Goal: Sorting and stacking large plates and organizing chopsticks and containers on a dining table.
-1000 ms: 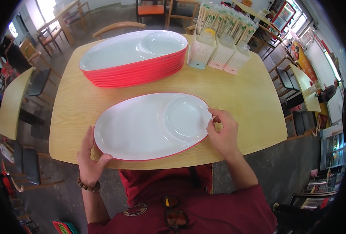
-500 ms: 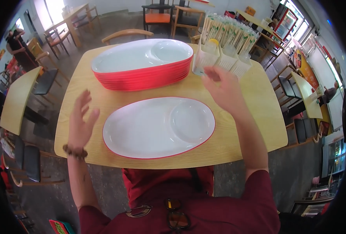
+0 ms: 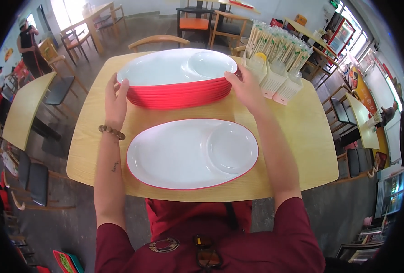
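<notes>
A stack of oval plates, white inside and red outside, stands at the far part of the table. The top plate has a round compartment at its right end. My left hand is at the left end of that plate, thumb on the near side and fingers round the tip. At the other end, my right hand grips the rim with its thumb on top; its other fingers are partly hidden. Nearer to me lies a single oval plate of the same kind, with its round compartment on the right.
Right of the stack stand white holders filled with several wrapped chopsticks. The wooden table has a chair at its far side. Other tables and chairs surround it. A person stands at the far left.
Both hands have moved inward and forward, from the air beside the plates to the two ends of the stack, and have closed on the top plate. The near plate stays on the table.
</notes>
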A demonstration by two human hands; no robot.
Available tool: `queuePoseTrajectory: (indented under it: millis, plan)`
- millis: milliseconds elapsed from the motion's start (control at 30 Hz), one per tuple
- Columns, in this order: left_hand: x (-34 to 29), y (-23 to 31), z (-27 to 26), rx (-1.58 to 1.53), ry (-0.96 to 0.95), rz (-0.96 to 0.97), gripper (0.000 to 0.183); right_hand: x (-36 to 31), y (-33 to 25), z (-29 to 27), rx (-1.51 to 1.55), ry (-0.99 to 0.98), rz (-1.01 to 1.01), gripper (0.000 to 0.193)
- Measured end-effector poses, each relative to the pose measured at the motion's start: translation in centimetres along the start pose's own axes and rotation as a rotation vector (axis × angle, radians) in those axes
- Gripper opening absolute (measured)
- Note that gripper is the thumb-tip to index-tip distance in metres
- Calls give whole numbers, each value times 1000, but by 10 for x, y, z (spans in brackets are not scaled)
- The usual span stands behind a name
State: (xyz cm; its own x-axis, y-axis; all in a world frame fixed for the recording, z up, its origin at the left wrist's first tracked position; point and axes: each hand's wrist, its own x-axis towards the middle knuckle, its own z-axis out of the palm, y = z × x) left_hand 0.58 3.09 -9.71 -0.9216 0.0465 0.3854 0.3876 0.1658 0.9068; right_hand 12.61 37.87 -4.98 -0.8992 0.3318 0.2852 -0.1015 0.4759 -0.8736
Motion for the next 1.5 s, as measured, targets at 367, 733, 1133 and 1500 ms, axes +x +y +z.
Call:
queuePoseTrajectory:
  millis: [367, 733, 1133, 1500]
  plan:
    - [-1, -4, 1, -103, -50, -35, 61, -3, -3, 4, 131, 0, 102, 42]
    - [-16, 30, -12, -155, 3, 192, 58, -13, -29, -4, 207, 97, 8, 41]
    - [-84, 101, -65, -167, -245, 163, 79, -79, -80, -78, 16, 116, 14, 38]
    - [-172, 72, -57, -10, -271, -20, 100, -148, -2, -63, -175, -102, 180, 21]
